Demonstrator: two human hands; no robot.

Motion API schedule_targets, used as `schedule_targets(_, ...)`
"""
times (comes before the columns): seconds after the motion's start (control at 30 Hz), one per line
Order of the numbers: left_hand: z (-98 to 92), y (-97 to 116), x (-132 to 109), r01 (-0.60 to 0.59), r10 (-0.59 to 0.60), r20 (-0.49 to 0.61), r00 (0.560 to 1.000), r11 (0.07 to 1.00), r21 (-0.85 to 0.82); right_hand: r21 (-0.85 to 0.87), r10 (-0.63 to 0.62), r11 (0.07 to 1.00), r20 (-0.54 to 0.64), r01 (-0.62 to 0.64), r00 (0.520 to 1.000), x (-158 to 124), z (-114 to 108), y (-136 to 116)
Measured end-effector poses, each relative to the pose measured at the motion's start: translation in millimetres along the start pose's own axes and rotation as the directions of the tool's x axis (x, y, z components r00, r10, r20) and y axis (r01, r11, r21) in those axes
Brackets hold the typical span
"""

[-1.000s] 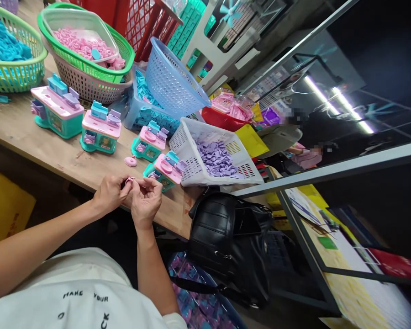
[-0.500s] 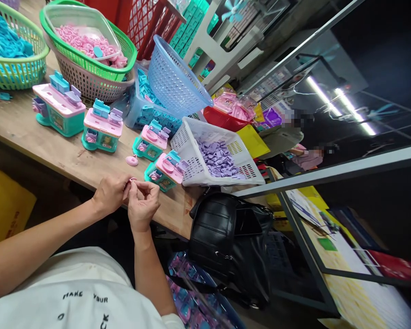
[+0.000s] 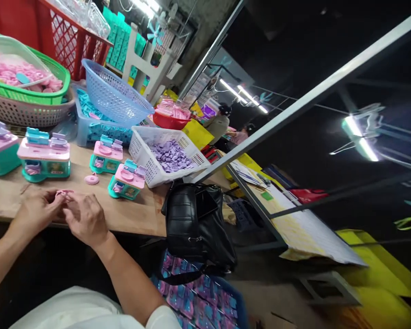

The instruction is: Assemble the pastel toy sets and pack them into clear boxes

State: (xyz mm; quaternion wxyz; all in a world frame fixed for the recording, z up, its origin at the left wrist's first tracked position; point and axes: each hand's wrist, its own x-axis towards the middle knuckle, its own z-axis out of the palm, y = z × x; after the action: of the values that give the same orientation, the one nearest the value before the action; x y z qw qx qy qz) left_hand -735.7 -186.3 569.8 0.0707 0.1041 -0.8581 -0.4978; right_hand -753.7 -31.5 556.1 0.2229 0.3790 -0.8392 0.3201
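Observation:
Over the table's front edge, my left hand [image 3: 37, 208] and my right hand [image 3: 88, 220] meet with fingers closed around a small pink plastic piece [image 3: 65, 191]. It looks like a thin ring or loop, partly covered by the fingertips. Just beyond my right hand lies a pink oval piece [image 3: 92, 179] with a small loop. Behind stand toy kitchen counters with pink tops and teal bases: one [image 3: 45, 157] past my left hand, another [image 3: 106, 155] farther back, one [image 3: 127, 180] to the right. At the left edge another toy counter [image 3: 2, 148] is cut off by the frame.
A white basket [image 3: 147, 167] holds purple pieces. Behind are a blue colander [image 3: 113, 96] over a tub [image 3: 84, 132] of blue parts, and a green basket [image 3: 63, 80] of pink parts. A black bag [image 3: 195, 219] sits at the table's right end, above a blue bin [image 3: 238, 301] of packed toys.
My view has swung right, so the table and baskets sit farther left. Both hands stay together at the pink piece; my right-hand fingers have shifted and spread slightly.

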Motion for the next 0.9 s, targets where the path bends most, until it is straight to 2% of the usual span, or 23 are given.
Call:
schedule_targets(0.1,-12.2,14,-2,0.068,-0.036,0.144,0.989,0.972,-0.223,-0.051,-0.097,0.994,0.027,0.099,0.995,9,-3,11)
schedule_targets(0.17,-18.8,23,-9,0.085,-0.019,0.197,0.980,0.940,-0.332,-0.026,-0.131,0.991,-0.010,0.131,0.991,13,-6,19)
schedule_targets(0.23,-25.5,28,-13,0.030,0.041,0.197,0.980,0.938,-0.345,0.021,-0.155,0.987,-0.071,0.157,0.985,19,-9,28)
schedule_targets(0.27,-29.1,27,-11,-0.036,0.083,0.138,0.987,0.950,-0.311,0.042,-0.151,0.987,-0.103,0.156,0.983,22,-10,31)
schedule_targets(0.3,-33.1,24,-7,-0.117,0.129,0.032,0.991,0.962,-0.245,0.057,-0.134,0.988,-0.130,0.143,0.982,26,-12,35)
schedule_targets(0.33,-37.3,20,-1,-0.195,0.180,-0.107,0.978,0.969,-0.149,0.066,-0.110,0.991,-0.150,0.120,0.983,32,-14,37)
schedule_targets(0.37,-41.4,14,6,-0.252,0.234,-0.260,0.937,0.967,-0.039,0.069,-0.084,0.993,-0.164,0.096,0.983,38,-15,38)
schedule_targets(0.4,-45.1,7,15,-0.283,0.288,-0.390,0.875,0.956,0.071,0.067,-0.064,0.995,-0.172,0.077,0.983,46,-15,39)
schedule_targets(0.43,-48.0,0,25,-0.295,0.338,-0.475,0.812,0.941,0.164,0.062,-0.055,0.996,-0.172,0.067,0.984,54,-13,38)
schedule_targets(0.47,-49.8,-6,33,-0.300,0.379,-0.516,0.768,0.925,0.233,0.055,-0.058,0.996,-0.165,0.068,0.985,64,-10,37)
schedule_targets(0.53,-49.3,-14,47,-0.321,0.436,-0.519,0.735,0.898,0.300,0.029,-0.093,0.995,-0.134,0.098,0.987,84,0,32)
schedule_targets(0.6,-44.5,-19,54,-0.348,0.464,-0.495,0.735,0.884,0.312,-0.016,-0.150,0.989,-0.079,0.149,0.986,102,15,28)
schedule_targets(0.73,-32.3,-21,49,-0.367,0.494,-0.488,0.720,0.867,0.336,-0.158,-0.216,0.963,0.040,0.220,0.976,123,37,24)
schedule_targets(0.9,-28.0,-21,43,-0.406,0.540,-0.456,0.708,0.839,0.364,-0.199,-0.251,0.939,0.163,0.281,0.954,129,30,24)
